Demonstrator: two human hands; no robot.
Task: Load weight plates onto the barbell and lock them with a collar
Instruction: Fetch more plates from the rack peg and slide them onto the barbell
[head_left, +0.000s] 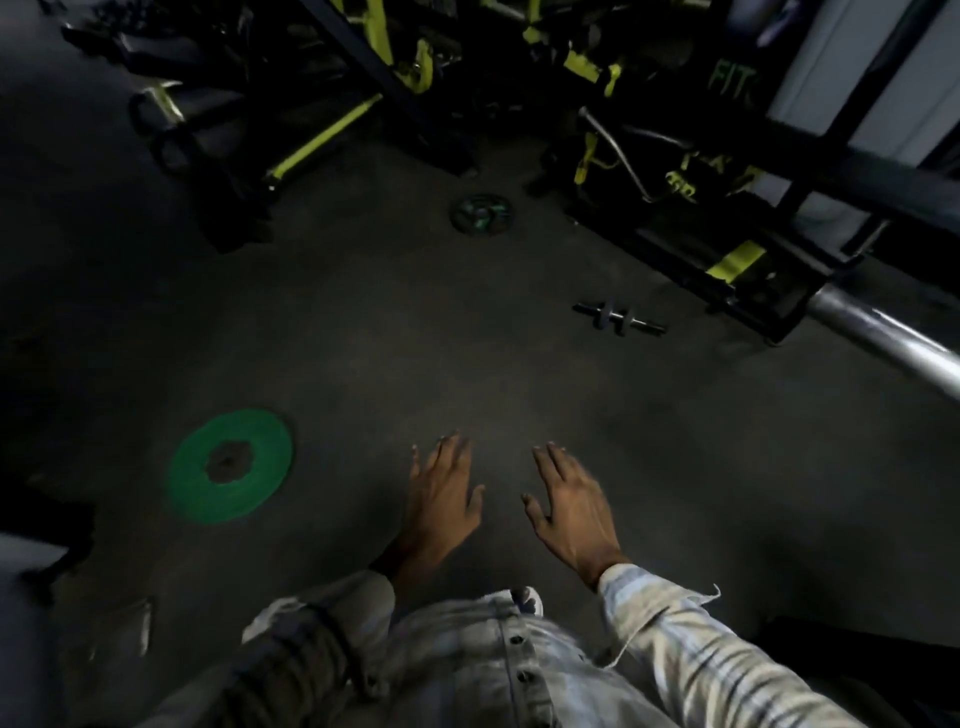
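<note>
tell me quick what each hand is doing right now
left hand: open, fingers straight, holding nothing
right hand: open, fingers straight, holding nothing

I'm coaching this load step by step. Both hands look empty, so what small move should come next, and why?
Probably reach the left hand toward the green plate lying flat on the floor to its left. Both it and the right hand are open and hold nothing, the bar end on the right looks bare, and that plate is the nearest one.

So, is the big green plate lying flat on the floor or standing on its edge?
Lying flat. The green plate shows its full round face and centre hole on the floor, leaning on nothing; neither hand touches it.
</note>
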